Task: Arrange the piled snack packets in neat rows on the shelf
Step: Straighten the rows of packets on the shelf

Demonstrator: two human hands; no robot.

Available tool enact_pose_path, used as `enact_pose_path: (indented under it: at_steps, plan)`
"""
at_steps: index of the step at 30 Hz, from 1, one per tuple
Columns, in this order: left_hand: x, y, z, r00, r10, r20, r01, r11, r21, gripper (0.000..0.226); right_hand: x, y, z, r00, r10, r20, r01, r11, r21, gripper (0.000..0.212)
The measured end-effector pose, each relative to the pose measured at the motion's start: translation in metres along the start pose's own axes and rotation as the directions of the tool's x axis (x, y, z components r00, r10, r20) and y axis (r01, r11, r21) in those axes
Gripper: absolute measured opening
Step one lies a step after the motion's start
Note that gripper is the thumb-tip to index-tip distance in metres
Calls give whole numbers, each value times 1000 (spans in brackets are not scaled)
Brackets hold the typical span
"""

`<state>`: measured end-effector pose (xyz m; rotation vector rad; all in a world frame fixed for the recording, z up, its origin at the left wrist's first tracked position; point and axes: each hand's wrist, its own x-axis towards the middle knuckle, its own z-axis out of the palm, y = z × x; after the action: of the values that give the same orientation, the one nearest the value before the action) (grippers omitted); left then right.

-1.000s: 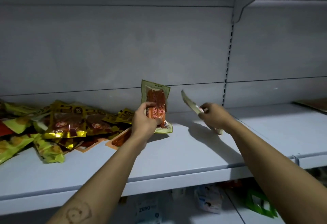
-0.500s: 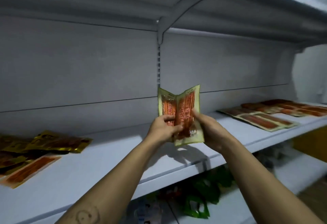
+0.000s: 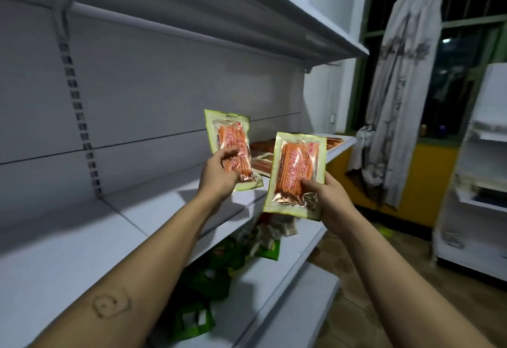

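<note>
My left hand (image 3: 218,176) grips one green-edged packet of orange snack sticks (image 3: 231,141) upright above the white shelf (image 3: 131,218). My right hand (image 3: 326,196) holds a second packet of the same kind (image 3: 296,166) by its lower right corner, out in front of the shelf edge. Behind both packets, more of these packets lie flat in a row (image 3: 263,155) at the far right end of the shelf. The pile of packets is out of view.
An upper shelf (image 3: 219,15) overhangs the work area. The lower shelf (image 3: 274,273) carries green and white packets (image 3: 208,279). A curtain (image 3: 397,86) hangs at a dark window on the right, with another white rack (image 3: 477,183) at the right edge.
The view has swung right along the shelf, past the pile to the laid-out rows. My hands came together with the two packets, then separated, one packet in each.
</note>
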<state>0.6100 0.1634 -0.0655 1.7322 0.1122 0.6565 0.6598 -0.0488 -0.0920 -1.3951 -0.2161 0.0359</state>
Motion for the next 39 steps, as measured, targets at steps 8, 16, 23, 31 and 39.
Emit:
enact_pose_path:
  at_steps: [8, 16, 23, 31, 39]
  plan:
    - [76, -21, 60, 1000, -17, -13, 17, 1000, 0, 49, 74, -5, -61, 1000, 7, -11, -9, 986, -164, 42]
    - [184, -59, 98, 987, -116, -111, 116, 993, -5, 46, 223, 1, -34, 996, 41, 79, -27, 984, -178, 36]
    - [241, -68, 105, 943, -250, -222, 243, 968, -58, 27, 308, -5, -45, 989, 60, 132, -32, 978, -205, 31]
    - [274, -74, 115, 945, -192, -265, 218, 973, 71, 25, 385, -11, -33, 926, 102, 363, 3, 961, -278, 40]
    - [284, -94, 139, 828, -176, -533, 315, 931, 183, 22, 465, 12, -1, 825, 57, 562, 121, 954, -275, 68]
